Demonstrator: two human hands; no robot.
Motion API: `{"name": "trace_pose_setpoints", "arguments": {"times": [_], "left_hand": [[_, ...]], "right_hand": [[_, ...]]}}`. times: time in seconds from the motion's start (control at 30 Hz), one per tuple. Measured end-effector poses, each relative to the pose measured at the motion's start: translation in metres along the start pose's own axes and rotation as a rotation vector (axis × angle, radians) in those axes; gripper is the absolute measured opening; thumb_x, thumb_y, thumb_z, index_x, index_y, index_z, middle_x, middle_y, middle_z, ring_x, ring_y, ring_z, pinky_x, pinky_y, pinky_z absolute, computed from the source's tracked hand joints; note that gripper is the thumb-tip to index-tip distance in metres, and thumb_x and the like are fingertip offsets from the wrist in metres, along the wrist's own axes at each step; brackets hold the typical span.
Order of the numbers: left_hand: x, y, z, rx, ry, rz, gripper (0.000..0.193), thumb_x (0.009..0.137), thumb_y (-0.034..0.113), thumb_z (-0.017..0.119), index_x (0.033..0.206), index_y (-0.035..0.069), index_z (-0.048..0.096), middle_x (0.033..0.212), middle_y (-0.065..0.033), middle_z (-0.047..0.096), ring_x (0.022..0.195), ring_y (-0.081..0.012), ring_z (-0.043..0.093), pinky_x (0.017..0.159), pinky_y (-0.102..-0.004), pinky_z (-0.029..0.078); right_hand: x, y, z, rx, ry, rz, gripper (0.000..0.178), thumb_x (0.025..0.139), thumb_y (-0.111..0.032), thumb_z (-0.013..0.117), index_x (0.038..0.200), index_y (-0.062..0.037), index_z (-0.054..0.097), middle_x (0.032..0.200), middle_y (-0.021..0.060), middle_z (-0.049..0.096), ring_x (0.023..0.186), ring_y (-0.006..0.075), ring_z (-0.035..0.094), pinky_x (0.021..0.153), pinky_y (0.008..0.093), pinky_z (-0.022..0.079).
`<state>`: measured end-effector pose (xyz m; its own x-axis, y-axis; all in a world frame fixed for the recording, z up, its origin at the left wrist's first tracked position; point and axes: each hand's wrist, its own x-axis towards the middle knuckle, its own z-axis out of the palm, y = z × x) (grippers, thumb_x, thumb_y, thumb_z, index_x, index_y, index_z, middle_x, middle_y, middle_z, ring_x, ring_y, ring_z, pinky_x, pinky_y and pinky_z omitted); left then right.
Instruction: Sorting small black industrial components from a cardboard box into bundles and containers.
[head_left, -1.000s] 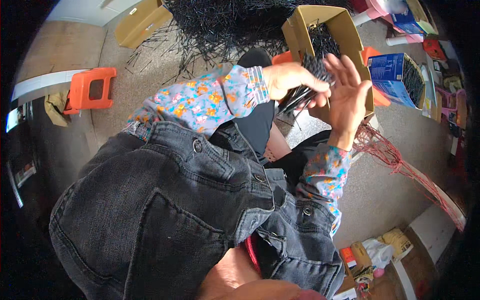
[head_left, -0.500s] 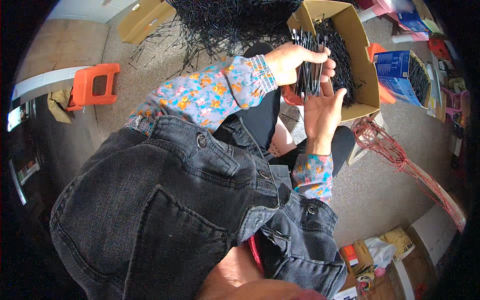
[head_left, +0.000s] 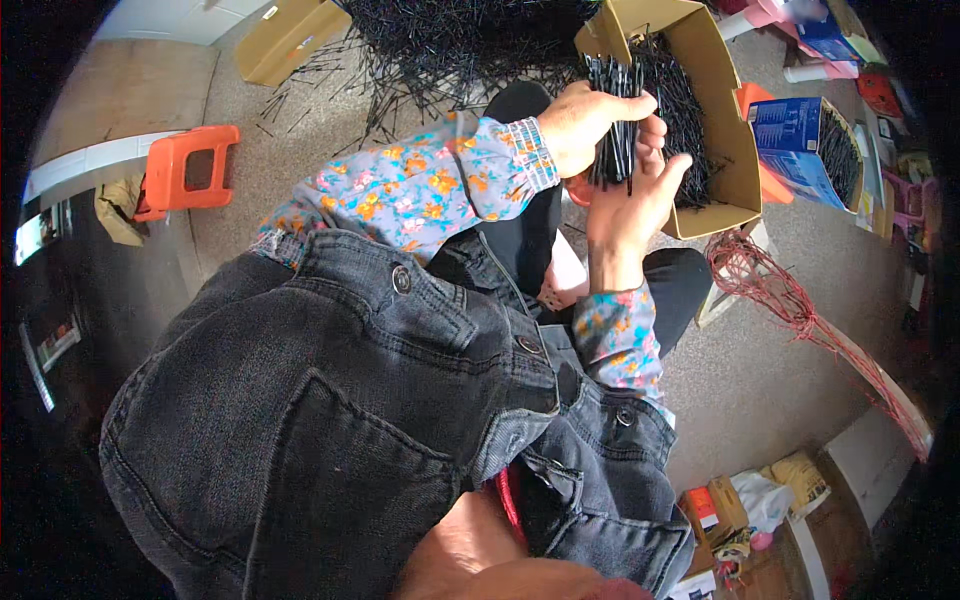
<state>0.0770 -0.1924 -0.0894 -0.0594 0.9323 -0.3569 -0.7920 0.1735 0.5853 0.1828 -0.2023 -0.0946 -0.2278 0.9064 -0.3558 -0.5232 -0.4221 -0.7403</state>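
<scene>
A bundle of thin black sticks (head_left: 618, 145), too fine to name more exactly, stands roughly upright between my hands. My left hand (head_left: 583, 128) is closed round it, with the thumb laid across its front. My right hand (head_left: 630, 215) lies against the bundle's lower right side, palm up. Its thumb is spread away, and the fingers, partly hidden behind the sticks, reach up near my left thumb. Just beyond them is an open cardboard box (head_left: 728, 130) holding many similar loose black sticks (head_left: 685, 115).
A large heap of black sticks (head_left: 450, 45) spills over the floor ahead. A blue box (head_left: 785, 140) with more sticks stands right. Red cords (head_left: 770, 285) hang in a tangle beside my right knee. An orange stool (head_left: 195, 170) is at left, a cardboard box (head_left: 290, 42) far left.
The right hand has shifted slightly left and turned, and its fingers show less. The sticks, looser on the right side before, now sit closer together. My left hand keeps its hold.
</scene>
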Motion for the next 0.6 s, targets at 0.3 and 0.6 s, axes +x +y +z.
{"name": "trace_pose_setpoints", "arguments": {"times": [0.3, 0.6], "left_hand": [[-0.002, 0.001, -0.002, -0.124, -0.149, -0.132, 0.025, 0.086, 0.019, 0.055, 0.099, -0.002, 0.056, 0.091, -0.0155, 0.061, 0.086, -0.0241, 0.06, 0.078, -0.0362, 0.05], [-0.012, 0.019, -0.003, 0.351, -0.394, -0.257, 0.034, 0.085, 0.013, 0.053, 0.116, -0.001, 0.052, 0.103, -0.0099, 0.058, 0.086, -0.0179, 0.058, 0.077, -0.0296, 0.047]], "right_hand": [[0.002, -0.025, -0.004, -0.074, -0.158, 0.117, 0.06, 0.087, -0.057, 0.035, 0.117, -0.0055, 0.043, 0.113, 0.0067, 0.051, 0.106, 0.0194, 0.049, 0.093, 0.0353, 0.037], [-0.012, -0.031, -0.018, -0.298, -0.59, 0.487, 0.03, 0.085, -0.022, 0.054, 0.097, 0.0042, 0.05, 0.069, 0.0142, 0.062, 0.045, 0.0146, 0.057, 0.034, 0.0214, 0.044]]}}
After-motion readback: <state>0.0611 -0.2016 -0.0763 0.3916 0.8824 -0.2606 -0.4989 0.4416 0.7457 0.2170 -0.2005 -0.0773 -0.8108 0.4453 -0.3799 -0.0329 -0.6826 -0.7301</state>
